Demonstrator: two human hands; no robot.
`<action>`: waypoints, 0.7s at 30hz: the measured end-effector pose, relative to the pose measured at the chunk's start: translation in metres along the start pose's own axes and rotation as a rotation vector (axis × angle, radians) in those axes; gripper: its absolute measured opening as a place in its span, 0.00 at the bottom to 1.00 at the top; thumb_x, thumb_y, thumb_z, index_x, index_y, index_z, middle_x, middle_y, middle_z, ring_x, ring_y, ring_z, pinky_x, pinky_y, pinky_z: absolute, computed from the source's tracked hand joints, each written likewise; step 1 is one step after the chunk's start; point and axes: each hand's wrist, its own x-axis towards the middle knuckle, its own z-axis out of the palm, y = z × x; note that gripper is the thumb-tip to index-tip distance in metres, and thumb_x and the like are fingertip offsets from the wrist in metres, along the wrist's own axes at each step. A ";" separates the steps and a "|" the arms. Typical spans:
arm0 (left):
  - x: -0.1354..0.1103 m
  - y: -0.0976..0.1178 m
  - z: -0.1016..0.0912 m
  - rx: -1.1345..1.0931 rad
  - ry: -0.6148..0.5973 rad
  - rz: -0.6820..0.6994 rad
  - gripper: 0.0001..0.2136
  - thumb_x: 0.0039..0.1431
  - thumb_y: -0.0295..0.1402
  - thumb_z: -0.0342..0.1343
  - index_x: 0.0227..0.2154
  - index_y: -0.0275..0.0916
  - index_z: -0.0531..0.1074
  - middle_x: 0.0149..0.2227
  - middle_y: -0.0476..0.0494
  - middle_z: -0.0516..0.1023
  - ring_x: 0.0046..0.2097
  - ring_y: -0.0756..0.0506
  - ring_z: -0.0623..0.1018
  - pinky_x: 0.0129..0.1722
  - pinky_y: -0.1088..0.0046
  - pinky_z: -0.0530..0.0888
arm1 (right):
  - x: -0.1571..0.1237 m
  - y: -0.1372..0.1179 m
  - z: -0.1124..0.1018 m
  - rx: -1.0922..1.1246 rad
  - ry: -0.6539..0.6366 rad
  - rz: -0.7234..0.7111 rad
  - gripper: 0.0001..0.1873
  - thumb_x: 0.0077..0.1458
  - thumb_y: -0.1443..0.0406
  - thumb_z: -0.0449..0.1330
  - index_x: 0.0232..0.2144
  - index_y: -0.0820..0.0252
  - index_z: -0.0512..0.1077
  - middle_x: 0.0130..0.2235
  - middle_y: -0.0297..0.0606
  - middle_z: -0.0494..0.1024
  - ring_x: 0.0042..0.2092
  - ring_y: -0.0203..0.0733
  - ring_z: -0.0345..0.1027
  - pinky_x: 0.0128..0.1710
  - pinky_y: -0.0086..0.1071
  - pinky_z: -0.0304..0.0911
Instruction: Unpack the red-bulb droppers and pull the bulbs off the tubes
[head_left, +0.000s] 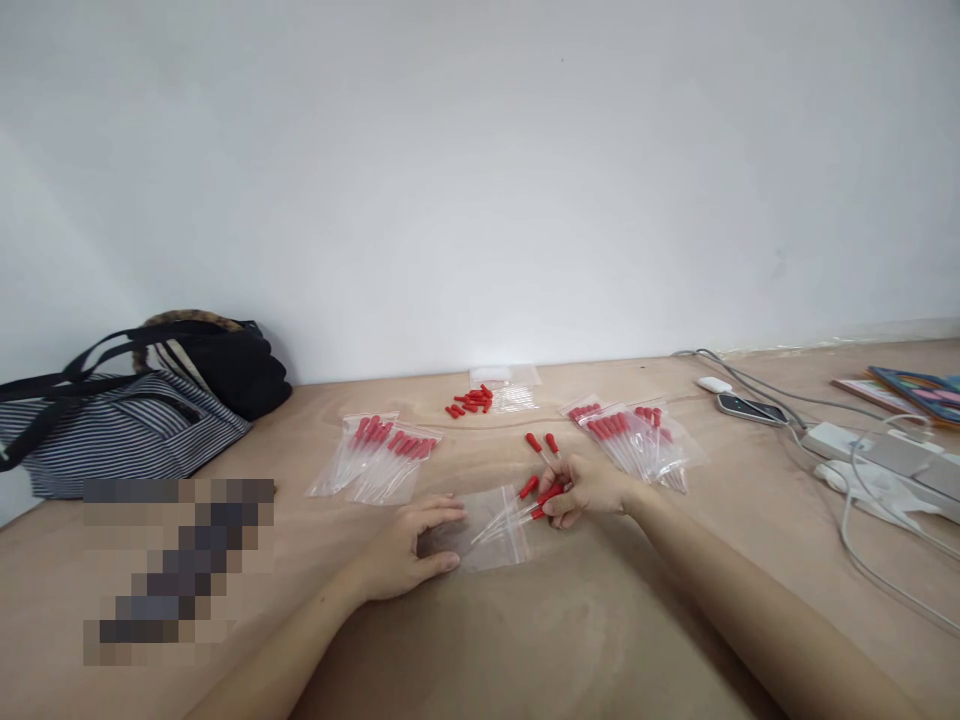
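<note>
A clear plastic bag lies flat on the wooden table in front of me. My left hand rests on its left end, fingers pinching the bag's edge. My right hand is closed on a few glass droppers with red bulbs, their tips pointing into the bag's mouth. Two loose droppers lie just beyond my right hand.
Filled bags of droppers lie at left and right. Loose red bulbs sit near the wall. A striped bag is at far left. Cables, a power strip and books are at right.
</note>
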 end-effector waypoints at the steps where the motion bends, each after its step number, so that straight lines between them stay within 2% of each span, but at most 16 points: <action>1: 0.000 0.000 0.000 -0.001 -0.002 0.000 0.20 0.49 0.39 0.57 0.47 0.43 0.68 0.53 0.43 0.67 0.56 0.41 0.62 0.55 0.60 0.60 | 0.001 0.001 0.001 0.048 0.013 0.000 0.13 0.34 0.66 0.68 0.23 0.62 0.68 0.25 0.35 0.74 0.27 0.34 0.70 0.28 0.29 0.70; 5: 0.001 -0.001 -0.001 -0.017 -0.014 -0.006 0.20 0.49 0.39 0.57 0.46 0.41 0.68 0.53 0.42 0.66 0.56 0.41 0.62 0.55 0.61 0.60 | 0.006 0.003 -0.001 0.244 0.152 -0.046 0.11 0.36 0.68 0.66 0.24 0.62 0.68 0.25 0.33 0.73 0.26 0.33 0.69 0.29 0.29 0.69; 8: 0.001 -0.003 -0.001 -0.033 -0.019 -0.008 0.20 0.49 0.40 0.57 0.46 0.41 0.68 0.54 0.42 0.66 0.56 0.41 0.63 0.55 0.61 0.60 | 0.006 0.002 -0.009 0.295 0.257 -0.103 0.08 0.40 0.70 0.63 0.26 0.62 0.68 0.25 0.31 0.72 0.25 0.29 0.67 0.28 0.25 0.67; 14: 0.000 -0.007 0.001 -0.034 -0.011 0.017 0.19 0.50 0.40 0.56 0.46 0.43 0.68 0.53 0.43 0.66 0.57 0.41 0.62 0.55 0.60 0.59 | -0.004 -0.001 -0.048 0.272 0.346 -0.105 0.03 0.42 0.72 0.58 0.24 0.62 0.68 0.23 0.30 0.71 0.22 0.26 0.63 0.23 0.19 0.61; 21: 0.001 -0.004 -0.001 -0.032 -0.018 0.008 0.19 0.50 0.41 0.56 0.46 0.43 0.69 0.53 0.43 0.67 0.56 0.41 0.63 0.55 0.59 0.60 | -0.011 -0.006 -0.089 0.117 0.346 0.038 0.03 0.37 0.72 0.59 0.18 0.63 0.66 0.18 0.31 0.69 0.18 0.26 0.58 0.17 0.19 0.55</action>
